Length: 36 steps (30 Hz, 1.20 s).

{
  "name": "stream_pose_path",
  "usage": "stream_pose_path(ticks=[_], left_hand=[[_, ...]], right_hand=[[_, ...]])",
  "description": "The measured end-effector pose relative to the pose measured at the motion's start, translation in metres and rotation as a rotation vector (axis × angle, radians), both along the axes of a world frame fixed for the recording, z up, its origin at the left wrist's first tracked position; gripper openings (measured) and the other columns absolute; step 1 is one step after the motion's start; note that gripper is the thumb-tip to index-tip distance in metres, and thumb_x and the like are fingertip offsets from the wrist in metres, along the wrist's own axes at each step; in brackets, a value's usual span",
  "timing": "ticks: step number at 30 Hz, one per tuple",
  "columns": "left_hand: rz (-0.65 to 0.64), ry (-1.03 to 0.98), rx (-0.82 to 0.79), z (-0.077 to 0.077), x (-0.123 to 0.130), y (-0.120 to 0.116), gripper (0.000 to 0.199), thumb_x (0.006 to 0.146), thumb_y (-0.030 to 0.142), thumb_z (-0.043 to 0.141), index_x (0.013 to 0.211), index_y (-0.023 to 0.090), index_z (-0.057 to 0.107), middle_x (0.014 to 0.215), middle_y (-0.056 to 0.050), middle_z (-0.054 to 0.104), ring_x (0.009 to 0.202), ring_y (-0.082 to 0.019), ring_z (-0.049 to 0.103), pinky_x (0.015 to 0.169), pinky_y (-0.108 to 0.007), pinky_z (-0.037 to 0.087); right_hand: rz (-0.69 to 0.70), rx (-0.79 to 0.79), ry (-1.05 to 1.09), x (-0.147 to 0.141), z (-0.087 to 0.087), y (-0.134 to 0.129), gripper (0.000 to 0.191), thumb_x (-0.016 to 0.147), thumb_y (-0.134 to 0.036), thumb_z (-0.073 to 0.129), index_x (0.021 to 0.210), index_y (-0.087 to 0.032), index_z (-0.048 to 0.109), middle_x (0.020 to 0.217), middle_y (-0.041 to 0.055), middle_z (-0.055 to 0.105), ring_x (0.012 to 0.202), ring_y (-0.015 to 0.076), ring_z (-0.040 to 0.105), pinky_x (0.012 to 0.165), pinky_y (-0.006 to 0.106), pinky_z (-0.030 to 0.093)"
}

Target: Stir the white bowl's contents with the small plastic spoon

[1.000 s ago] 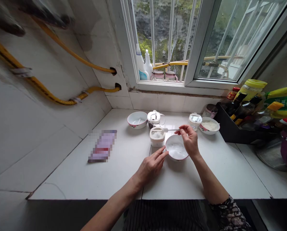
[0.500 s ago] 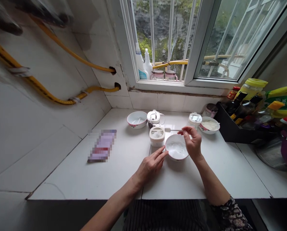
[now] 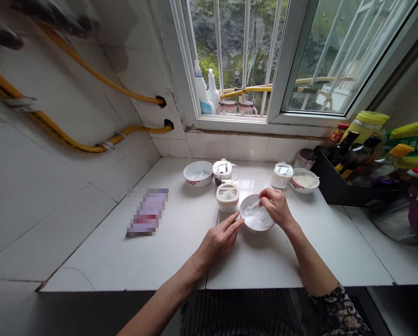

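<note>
In my right hand [image 3: 276,206], pinched between thumb and fingers, is a small white spoon [image 3: 253,206]. Its bowl end points down into a white bowl [image 3: 261,227] that has some white contents at the bottom. My left hand [image 3: 221,238] lies on the counter with fingers stretched out, the fingertips touching the near left side of that bowl. Just behind my left fingers stands a seasoning jar [image 3: 228,203] with its lid up and white grains inside. A second jar [image 3: 223,169], with darker contents, is behind it.
Another white bowl [image 3: 196,182] holding a spoon stands at the back left. Toward the back right are a lidded jar [image 3: 282,179] and a bowl of white food [image 3: 305,186]. A black bin of bottles [image 3: 349,191] flanks them. A purple packet [image 3: 147,212] lies at left.
The spoon has moved from over the open jar down into the bowl, and my right hand has tilted with it. My left hand stays at the bowl's side.
</note>
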<state>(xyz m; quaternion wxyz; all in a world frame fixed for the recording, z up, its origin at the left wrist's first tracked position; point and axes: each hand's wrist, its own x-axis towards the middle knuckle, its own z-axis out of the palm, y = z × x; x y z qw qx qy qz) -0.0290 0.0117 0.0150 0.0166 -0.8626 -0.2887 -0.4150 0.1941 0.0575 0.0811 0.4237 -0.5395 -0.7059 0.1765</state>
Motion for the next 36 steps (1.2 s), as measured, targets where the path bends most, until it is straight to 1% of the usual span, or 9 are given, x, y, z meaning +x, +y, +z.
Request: stream_pose_path(ticks=[4, 7, 9, 12, 17, 19, 25, 30, 36], left_hand=[[-0.002, -0.003, -0.002, -0.001, 0.000, 0.000, 0.042, 0.094, 0.004, 0.044, 0.133, 0.016, 0.054, 0.133, -0.017, 0.063, 0.115, -0.023, 0.068, 0.088, -0.032, 0.063], [-0.005, 0.005, -0.006, -0.002, 0.000, 0.001, 0.042, 0.094, 0.003, 0.044, 0.133, 0.016, 0.054, 0.134, -0.017, 0.063, 0.117, -0.023, 0.067, 0.090, -0.033, 0.063], [-0.007, 0.007, -0.006, -0.002, -0.001, 0.001, 0.042, 0.094, 0.004, 0.044, 0.133, 0.016, 0.055, 0.134, -0.017, 0.063, 0.117, -0.023, 0.067, 0.090, -0.033, 0.063], [-0.003, 0.010, -0.008, -0.002, -0.001, 0.001, 0.041, 0.095, 0.004, 0.044, 0.133, 0.016, 0.055, 0.133, -0.018, 0.063, 0.117, -0.023, 0.067, 0.090, -0.033, 0.062], [0.005, 0.002, 0.002, -0.001, 0.000, 0.000, 0.039, 0.095, 0.005, 0.044, 0.131, 0.015, 0.056, 0.133, -0.018, 0.063, 0.116, -0.024, 0.068, 0.090, -0.033, 0.063], [0.007, 0.000, 0.009, -0.001, 0.001, 0.000, 0.038, 0.095, 0.005, 0.044, 0.130, 0.015, 0.056, 0.132, -0.018, 0.064, 0.115, -0.024, 0.069, 0.088, -0.033, 0.063], [0.006, 0.001, 0.006, 0.000, 0.001, 0.001, 0.041, 0.096, 0.006, 0.044, 0.134, 0.017, 0.054, 0.133, -0.016, 0.064, 0.115, -0.023, 0.068, 0.086, -0.032, 0.064], [-0.004, 0.006, -0.010, -0.002, -0.001, 0.001, 0.042, 0.095, 0.004, 0.045, 0.133, 0.016, 0.055, 0.134, -0.016, 0.063, 0.118, -0.023, 0.067, 0.090, -0.033, 0.063], [-0.010, 0.004, -0.018, -0.003, -0.002, 0.001, 0.044, 0.094, 0.003, 0.045, 0.135, 0.015, 0.054, 0.136, -0.017, 0.062, 0.119, -0.024, 0.066, 0.092, -0.034, 0.062]], right_hand=[[-0.005, -0.102, 0.248, 0.003, 0.003, 0.000, 0.012, 0.070, -0.020, 0.048, 0.067, -0.022, 0.060, 0.054, -0.0006, 0.066, 0.056, 0.0172, 0.062, 0.064, 0.029, 0.047], [-0.022, -0.182, 0.414, 0.005, 0.003, 0.001, 0.010, 0.068, -0.023, 0.050, 0.066, -0.021, 0.060, 0.051, -0.0008, 0.064, 0.054, 0.0164, 0.061, 0.060, 0.027, 0.047], [-0.028, -0.212, 0.474, 0.006, 0.003, 0.003, 0.010, 0.067, -0.024, 0.051, 0.065, -0.020, 0.060, 0.050, -0.0007, 0.064, 0.052, 0.0159, 0.060, 0.058, 0.027, 0.047], [-0.035, -0.210, 0.453, 0.006, 0.001, 0.003, 0.010, 0.067, -0.024, 0.051, 0.065, -0.020, 0.061, 0.050, -0.0007, 0.064, 0.052, 0.0159, 0.059, 0.058, 0.027, 0.046], [-0.024, -0.134, 0.271, 0.000, -0.003, 0.002, 0.012, 0.066, -0.022, 0.049, 0.063, -0.022, 0.061, 0.050, -0.0009, 0.064, 0.051, 0.0161, 0.059, 0.060, 0.028, 0.046], [-0.006, -0.138, 0.243, -0.002, -0.004, 0.001, 0.013, 0.065, -0.021, 0.048, 0.063, -0.022, 0.061, 0.049, -0.0010, 0.064, 0.051, 0.0163, 0.059, 0.060, 0.028, 0.046], [0.008, -0.244, 0.389, -0.003, -0.001, 0.000, 0.012, 0.064, -0.024, 0.050, 0.064, -0.021, 0.061, 0.049, -0.0005, 0.064, 0.051, 0.0168, 0.060, 0.058, 0.028, 0.046], [-0.053, -0.251, 0.501, 0.003, 0.004, 0.001, 0.011, 0.063, -0.026, 0.052, 0.062, -0.021, 0.061, 0.047, -0.0005, 0.063, 0.050, 0.0156, 0.057, 0.057, 0.027, 0.045], [-0.084, -0.273, 0.528, 0.004, 0.005, 0.002, 0.011, 0.060, -0.026, 0.051, 0.060, -0.021, 0.060, 0.045, -0.0006, 0.062, 0.048, 0.0147, 0.054, 0.055, 0.027, 0.044]])
